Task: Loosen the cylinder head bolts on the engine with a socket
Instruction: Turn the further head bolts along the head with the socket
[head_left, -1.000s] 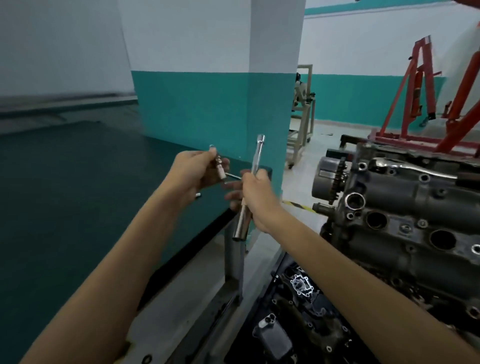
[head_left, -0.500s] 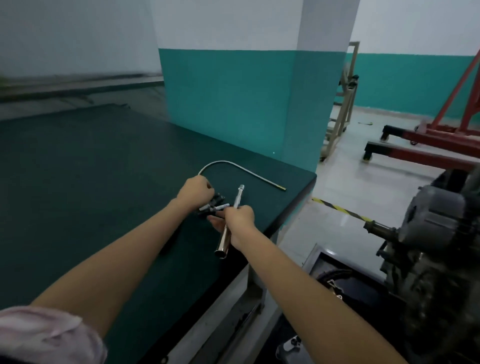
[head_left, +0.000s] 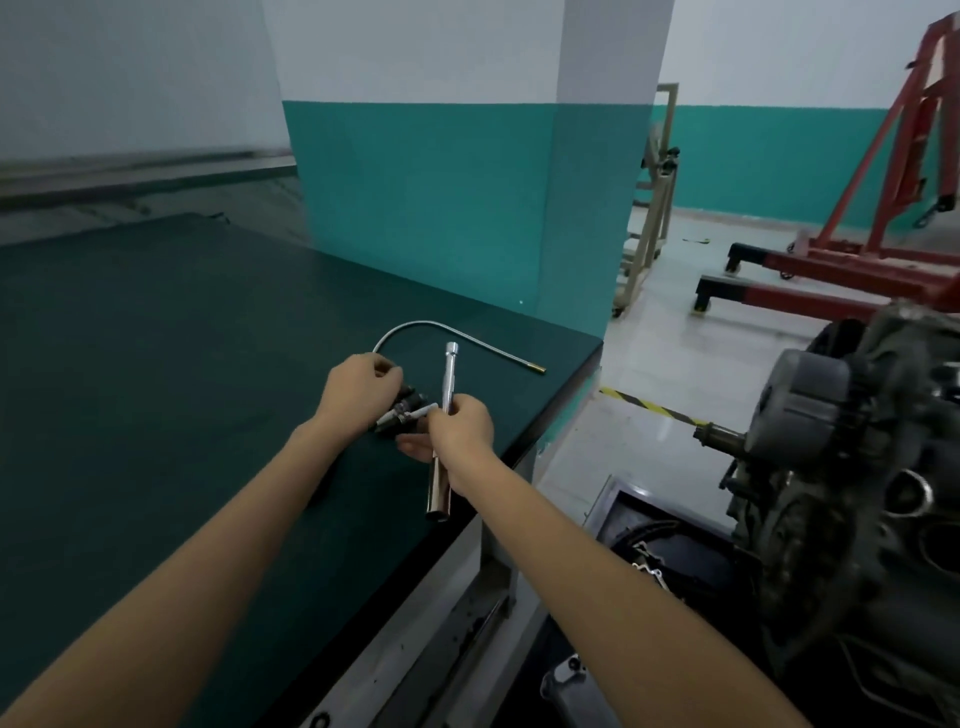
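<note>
The right hand (head_left: 464, 426) grips the long socket (head_left: 443, 441) mid-frame, over the bench (head_left: 156, 364). The left hand (head_left: 358, 389) curls on small parts (head_left: 402, 413). The engine (head_left: 857, 467) waits at right, so no bolts look loosened yet.

I'm looking into a car repair workshop: a bare engine (head_left: 852, 467) on its stand, a red engine hoist (head_left: 852, 260) on the painted concrete floor (head_left: 670, 374), a green-matted desk (head_left: 156, 364).
</note>
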